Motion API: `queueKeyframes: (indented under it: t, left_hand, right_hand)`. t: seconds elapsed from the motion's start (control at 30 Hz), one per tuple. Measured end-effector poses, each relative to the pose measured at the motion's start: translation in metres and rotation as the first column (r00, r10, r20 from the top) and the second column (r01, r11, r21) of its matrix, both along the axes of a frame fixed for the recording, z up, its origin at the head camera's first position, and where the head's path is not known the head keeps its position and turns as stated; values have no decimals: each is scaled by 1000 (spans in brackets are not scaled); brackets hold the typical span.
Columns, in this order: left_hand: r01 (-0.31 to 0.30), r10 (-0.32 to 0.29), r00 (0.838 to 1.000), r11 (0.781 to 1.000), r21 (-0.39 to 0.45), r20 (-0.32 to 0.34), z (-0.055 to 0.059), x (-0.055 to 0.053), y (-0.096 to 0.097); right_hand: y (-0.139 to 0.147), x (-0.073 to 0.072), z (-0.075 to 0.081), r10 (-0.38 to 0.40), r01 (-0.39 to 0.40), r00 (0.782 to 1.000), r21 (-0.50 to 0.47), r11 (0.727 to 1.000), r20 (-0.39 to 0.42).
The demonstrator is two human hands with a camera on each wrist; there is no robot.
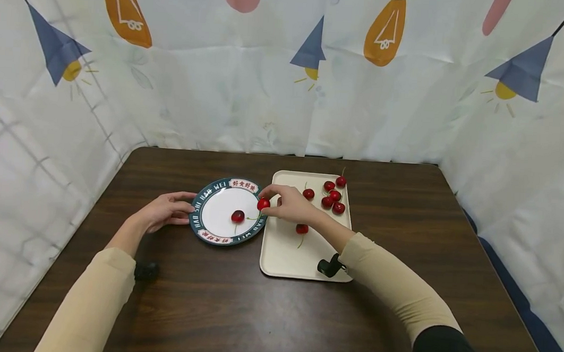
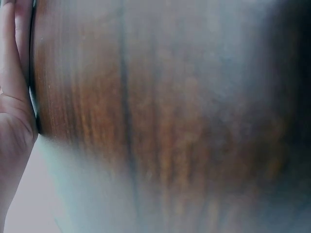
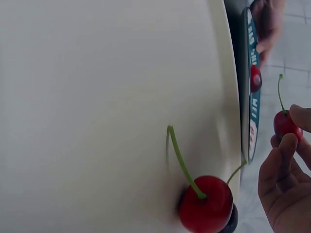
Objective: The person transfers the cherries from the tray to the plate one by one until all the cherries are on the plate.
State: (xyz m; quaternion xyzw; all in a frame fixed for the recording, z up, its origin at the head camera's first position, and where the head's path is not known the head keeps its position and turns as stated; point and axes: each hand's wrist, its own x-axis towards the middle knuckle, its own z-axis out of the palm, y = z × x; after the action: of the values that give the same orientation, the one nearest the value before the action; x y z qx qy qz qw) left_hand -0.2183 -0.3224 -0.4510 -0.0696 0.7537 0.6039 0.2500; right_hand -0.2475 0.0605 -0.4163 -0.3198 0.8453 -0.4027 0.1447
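Observation:
Above the right rim of the white plate with a dark teal lettered border [image 1: 207,230], my right hand [image 1: 290,204] pinches a red cherry [image 3: 285,125] between thumb and fingers. Its green stem points away from the fingertips. My left hand [image 1: 167,211] holds the plate's left rim with its fingertips; how far the fingers reach under is hidden. One dark red cherry [image 1: 238,217] with a stem lies on the plate. The cream tray [image 1: 282,256] beside it bears several cherries [image 1: 334,196], grouped at the far right, and a single stemmed cherry [image 1: 301,228] below my right wrist.
Plate and tray stand close together on the dark wooden table [image 1: 208,310]. A white curtain with lamp patterns [image 1: 248,89] surrounds the table's back and sides. A black wrist camera [image 1: 330,266] hangs from the right sleeve over the tray's near edge.

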Motion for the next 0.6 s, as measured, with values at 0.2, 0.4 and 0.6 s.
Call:
queueKeyframes:
  t: [0.2, 0.4, 0.6]
  left_hand:
    - [-3, 3, 1000, 1000, -9, -3, -1, 2, 0]
    - [6, -6, 1000, 1000, -4, -4, -4, 5, -2]
    - [10, -10, 1000, 1000, 2, -21, -4, 1, 0]
  right_hand:
    - [-10, 7, -2, 53, -53, 998, 3, 999, -19]
    - [-1, 11, -3, 44, -43, 998, 40, 998, -36]
    - [26, 8, 0, -28, 29, 999, 40, 999, -26]
